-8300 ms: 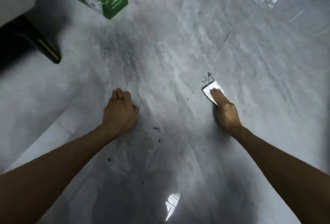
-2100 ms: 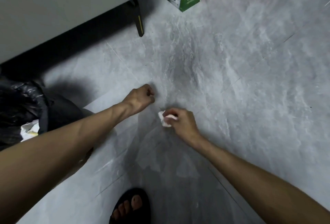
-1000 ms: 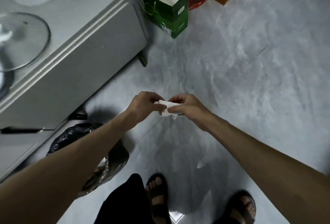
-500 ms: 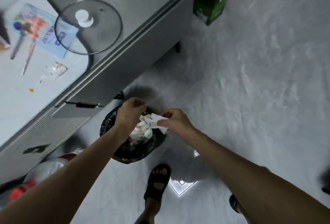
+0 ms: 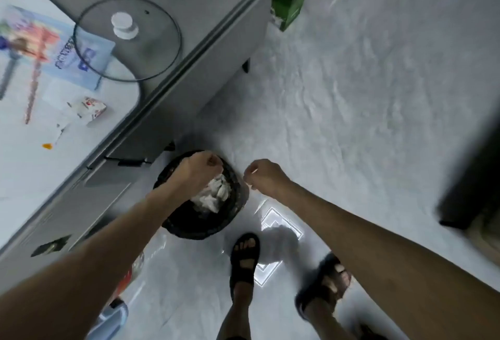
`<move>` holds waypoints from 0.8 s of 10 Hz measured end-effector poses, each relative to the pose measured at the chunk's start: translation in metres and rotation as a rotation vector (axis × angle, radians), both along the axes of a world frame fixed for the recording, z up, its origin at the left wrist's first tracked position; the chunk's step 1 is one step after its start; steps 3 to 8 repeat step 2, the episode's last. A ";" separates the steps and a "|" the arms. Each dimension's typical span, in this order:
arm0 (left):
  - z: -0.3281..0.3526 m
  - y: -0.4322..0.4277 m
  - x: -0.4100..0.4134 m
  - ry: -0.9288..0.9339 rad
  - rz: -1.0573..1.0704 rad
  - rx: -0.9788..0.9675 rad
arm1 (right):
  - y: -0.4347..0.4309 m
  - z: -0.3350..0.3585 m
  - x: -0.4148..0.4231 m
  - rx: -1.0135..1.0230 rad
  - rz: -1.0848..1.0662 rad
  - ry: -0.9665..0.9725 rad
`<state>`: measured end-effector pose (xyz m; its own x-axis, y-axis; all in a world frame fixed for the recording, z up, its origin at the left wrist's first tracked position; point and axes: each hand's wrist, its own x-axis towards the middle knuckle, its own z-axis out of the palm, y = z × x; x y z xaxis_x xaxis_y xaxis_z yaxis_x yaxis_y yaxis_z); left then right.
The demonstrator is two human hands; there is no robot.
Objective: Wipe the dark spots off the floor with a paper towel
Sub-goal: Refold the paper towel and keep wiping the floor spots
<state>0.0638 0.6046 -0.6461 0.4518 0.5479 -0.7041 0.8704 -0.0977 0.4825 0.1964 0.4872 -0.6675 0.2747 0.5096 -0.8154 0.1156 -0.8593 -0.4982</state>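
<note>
I'm at the disposal step: left hand [image 5: 198,170] curled over the bin [image 5: 238,190] of towels [image 5: 213,196]; right hand [image 5: 263,176] loosely curled, seemingly empty. Next, I'd recheck the floor [image 5: 351,96].

two hands [image 5: 198,170] [image 5: 266,176], one bin [image 5: 238,204], one lid [image 5: 127,39]

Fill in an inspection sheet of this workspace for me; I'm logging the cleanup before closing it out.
Surface: grey marbled floor, glossy, no dark spots seen in this view.
Job's things: crumpled white paper towels lie in the black-lined trash bin.
Clutter: glass pot lid and small packet on the counter; green carton on the floor.
Hands: left hand fisted over the bin; right hand beside it, fingers curled, nothing seen held.
Cables: nothing seen.
Surroundings: grey cabinet; sandalled feet.
</note>
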 end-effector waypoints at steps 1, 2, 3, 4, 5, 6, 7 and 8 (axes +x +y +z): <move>0.083 -0.013 0.070 -0.071 -0.220 0.010 | -0.027 0.093 0.060 0.024 0.034 -0.064; 0.147 -0.029 0.117 -0.146 -0.346 0.040 | -0.056 0.161 0.098 0.040 0.024 -0.156; 0.147 -0.029 0.117 -0.146 -0.346 0.040 | -0.056 0.161 0.098 0.040 0.024 -0.156; 0.147 -0.029 0.117 -0.146 -0.346 0.040 | -0.056 0.161 0.098 0.040 0.024 -0.156; 0.147 -0.029 0.117 -0.146 -0.346 0.040 | -0.056 0.161 0.098 0.040 0.024 -0.156; 0.147 -0.029 0.117 -0.146 -0.346 0.040 | -0.056 0.161 0.098 0.040 0.024 -0.156; 0.147 -0.029 0.117 -0.146 -0.346 0.040 | -0.056 0.161 0.098 0.040 0.024 -0.156; 0.147 -0.029 0.117 -0.146 -0.346 0.040 | -0.056 0.161 0.098 0.040 0.024 -0.156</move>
